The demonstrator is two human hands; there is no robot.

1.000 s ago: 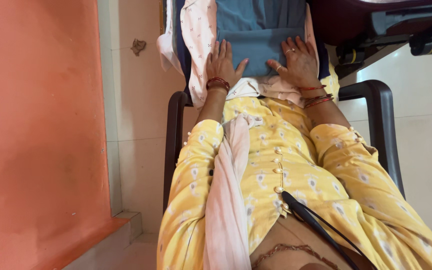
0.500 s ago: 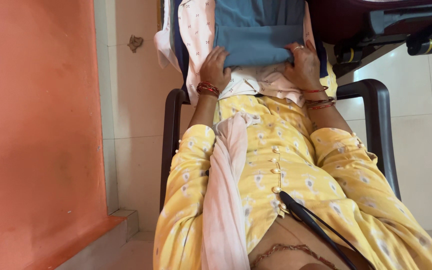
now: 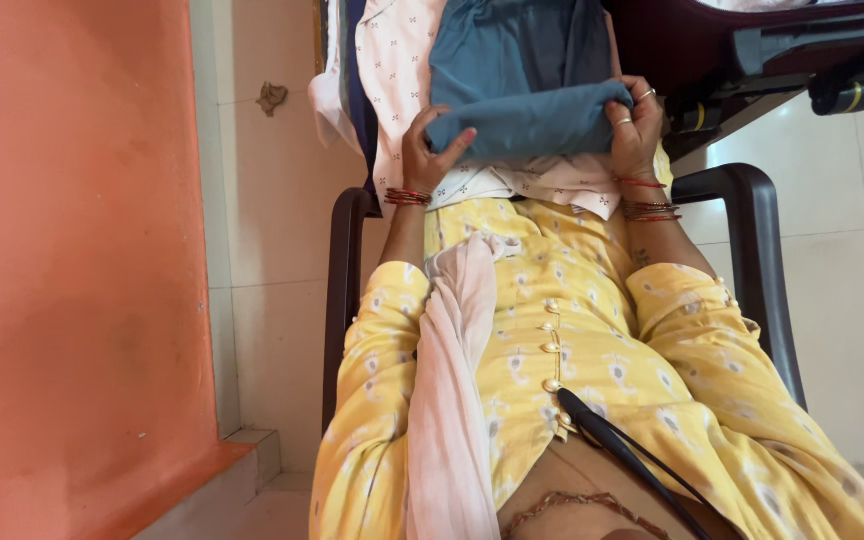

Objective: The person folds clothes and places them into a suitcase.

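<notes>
Head view: both hands grasp a folded blue cloth (image 3: 522, 120) over the lap.
Left hand (image 3: 430, 150) and right hand (image 3: 636, 128) clench its opposite ends, above a white dotted garment (image 3: 537, 180); keeping both ends level should preserve the fold. No packages, labels or signs show.

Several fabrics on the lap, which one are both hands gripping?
The blue cloth: left hand and right hand pinch its folded lower edge at either end. The white patterned cloth lies underneath, ungripped; the pale pink scarf hangs over the chest.
</notes>
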